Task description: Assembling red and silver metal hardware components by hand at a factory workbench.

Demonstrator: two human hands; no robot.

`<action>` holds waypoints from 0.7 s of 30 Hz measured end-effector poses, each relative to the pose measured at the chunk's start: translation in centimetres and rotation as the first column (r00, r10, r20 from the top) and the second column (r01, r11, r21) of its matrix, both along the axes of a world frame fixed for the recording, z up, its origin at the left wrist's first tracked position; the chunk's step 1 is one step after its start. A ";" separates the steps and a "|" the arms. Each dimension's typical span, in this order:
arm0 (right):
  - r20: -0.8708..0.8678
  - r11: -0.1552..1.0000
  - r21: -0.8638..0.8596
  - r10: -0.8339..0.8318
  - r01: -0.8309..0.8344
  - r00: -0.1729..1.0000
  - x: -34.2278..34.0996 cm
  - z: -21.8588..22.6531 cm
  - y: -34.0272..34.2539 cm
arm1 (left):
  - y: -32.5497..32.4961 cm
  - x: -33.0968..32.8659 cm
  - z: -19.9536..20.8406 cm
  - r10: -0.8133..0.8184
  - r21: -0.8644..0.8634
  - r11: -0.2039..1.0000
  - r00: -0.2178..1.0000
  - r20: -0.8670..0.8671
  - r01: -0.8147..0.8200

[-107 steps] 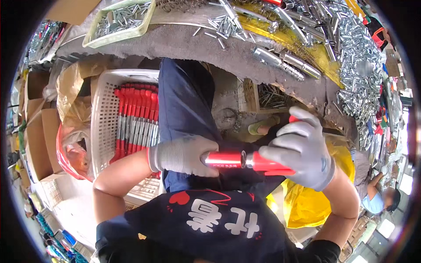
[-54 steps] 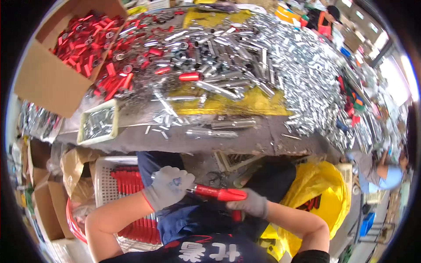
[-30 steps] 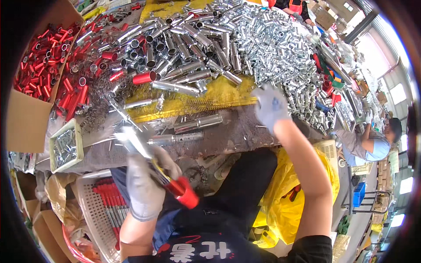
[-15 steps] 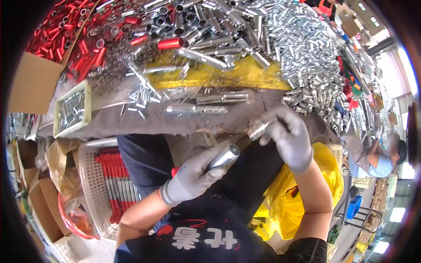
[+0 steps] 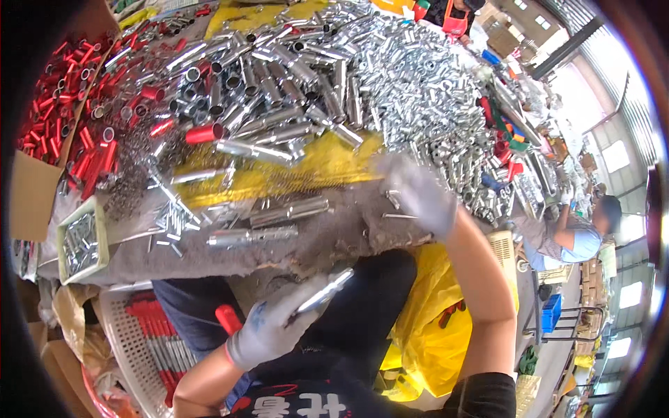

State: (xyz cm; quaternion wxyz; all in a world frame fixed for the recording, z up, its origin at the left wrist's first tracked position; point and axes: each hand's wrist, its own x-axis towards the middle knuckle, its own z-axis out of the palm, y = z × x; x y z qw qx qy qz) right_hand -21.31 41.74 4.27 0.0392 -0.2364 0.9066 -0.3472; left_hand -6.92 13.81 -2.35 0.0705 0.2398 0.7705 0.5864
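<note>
The gray-gloved left hand (image 5: 272, 333) grips a silver metal tube (image 5: 327, 290). Toward its one-to-two o'clock, the gray-gloved right hand (image 5: 418, 196), too blurred to tell its grip, is near heaped small silver metal parts (image 5: 435, 97). At nine o'clock, a dark-blue trouser leg (image 5: 191, 306) blocks part of a white perforated plastic basket (image 5: 125, 352).

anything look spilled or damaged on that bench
Mildly, yes. Small silver metal pins lie scattered on the grey cloth-like bench cover, outside the cream rectangular plastic tray that holds similar pins, so they look spilled. The cover's front edge is also ragged, as if worn.
</note>
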 end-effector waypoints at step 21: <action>0.019 0.850 -0.259 0.479 -0.458 0.878 11.8 0.2 -7.3 | -7.3 6.1 0.6 -0.110 0.073 0.993 0.947 0.300 0.092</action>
